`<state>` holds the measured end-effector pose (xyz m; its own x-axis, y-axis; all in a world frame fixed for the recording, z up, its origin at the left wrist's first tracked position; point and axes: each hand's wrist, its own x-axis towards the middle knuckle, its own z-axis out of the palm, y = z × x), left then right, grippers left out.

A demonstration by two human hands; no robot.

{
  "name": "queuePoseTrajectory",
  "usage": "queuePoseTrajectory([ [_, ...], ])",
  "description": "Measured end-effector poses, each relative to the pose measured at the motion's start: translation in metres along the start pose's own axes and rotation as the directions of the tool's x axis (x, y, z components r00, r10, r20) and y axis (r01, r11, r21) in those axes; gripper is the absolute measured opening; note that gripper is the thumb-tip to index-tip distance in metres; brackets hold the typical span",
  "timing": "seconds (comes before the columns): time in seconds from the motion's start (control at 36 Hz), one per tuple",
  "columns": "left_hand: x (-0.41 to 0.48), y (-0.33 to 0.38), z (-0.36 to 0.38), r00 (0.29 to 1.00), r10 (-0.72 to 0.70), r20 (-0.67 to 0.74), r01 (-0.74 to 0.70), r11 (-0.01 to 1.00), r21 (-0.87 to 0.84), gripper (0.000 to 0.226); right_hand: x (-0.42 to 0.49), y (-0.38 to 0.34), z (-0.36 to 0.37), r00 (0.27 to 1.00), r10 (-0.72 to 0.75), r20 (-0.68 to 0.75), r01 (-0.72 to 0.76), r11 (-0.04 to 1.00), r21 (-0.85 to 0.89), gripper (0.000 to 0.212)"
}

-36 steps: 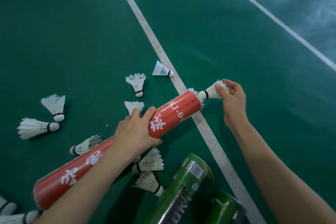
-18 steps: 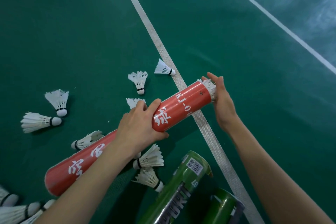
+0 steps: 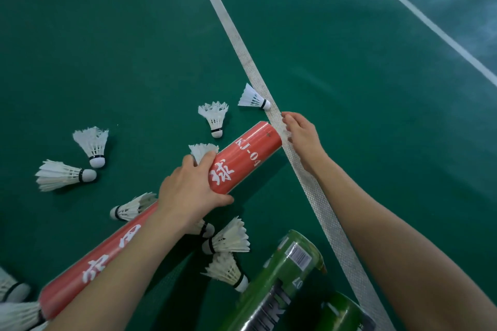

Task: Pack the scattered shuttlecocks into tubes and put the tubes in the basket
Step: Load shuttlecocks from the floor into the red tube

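Observation:
My left hand (image 3: 192, 191) grips a long red tube (image 3: 247, 154) with white lettering around its middle, holding it slanted above the green floor. My right hand (image 3: 301, 137) is at the tube's far open end, fingers straight against the mouth; no shuttlecock shows outside the tube there. Several white shuttlecocks lie loose on the floor: one (image 3: 254, 98) by the white line, one (image 3: 215, 118) beside it, two at the left (image 3: 92, 144) (image 3: 61, 176), and more below the tube (image 3: 228, 239) (image 3: 226, 271). No basket is in sight.
Two green tubes (image 3: 282, 279) (image 3: 341, 314) lie at the bottom right. A white court line (image 3: 242, 56) runs diagonally past my right hand; a second line (image 3: 430, 21) crosses the far right. More shuttlecocks (image 3: 13, 314) sit at the bottom left corner.
A second ago my right hand pinched a shuttlecock at the tube's mouth. It went into the tube, and its feathers no longer stick out. The tube has shifted slightly.

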<state>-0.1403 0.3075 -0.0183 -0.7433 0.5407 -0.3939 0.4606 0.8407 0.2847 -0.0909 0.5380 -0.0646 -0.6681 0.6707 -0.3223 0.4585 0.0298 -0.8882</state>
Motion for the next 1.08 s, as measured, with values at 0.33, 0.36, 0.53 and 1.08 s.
queuePoseTrajectory([
  [0.33, -0.004, -0.024, -0.011, 0.996, -0.084, -0.031, 0.075, 0.973, -0.220, 0.095, 0.099, -0.039, 0.053, 0.942, -0.129, 0.311, 0.282, 0.805, -0.521, 0.071],
  [0.36, -0.004, -0.025, -0.011, 0.995, -0.088, -0.037, 0.077, 0.970, -0.232, 0.094, 0.104, -0.037, 0.054, 0.936, -0.113, 0.333, 0.285, 0.797, -0.533, 0.073],
  [0.53, -0.006, -0.027, -0.009, 0.993, -0.114, -0.008, 0.110, 0.968, -0.226, 0.092, 0.109, -0.013, 0.054, 0.911, -0.152, 0.384, 0.393, 0.609, -0.689, 0.056],
  [1.08, -0.026, -0.017, -0.009, 0.999, 0.026, 0.042, -0.027, 1.000, 0.010, 0.100, -0.022, 0.020, -0.031, 0.965, 0.127, -0.230, -0.031, 0.923, 0.383, 0.040],
])
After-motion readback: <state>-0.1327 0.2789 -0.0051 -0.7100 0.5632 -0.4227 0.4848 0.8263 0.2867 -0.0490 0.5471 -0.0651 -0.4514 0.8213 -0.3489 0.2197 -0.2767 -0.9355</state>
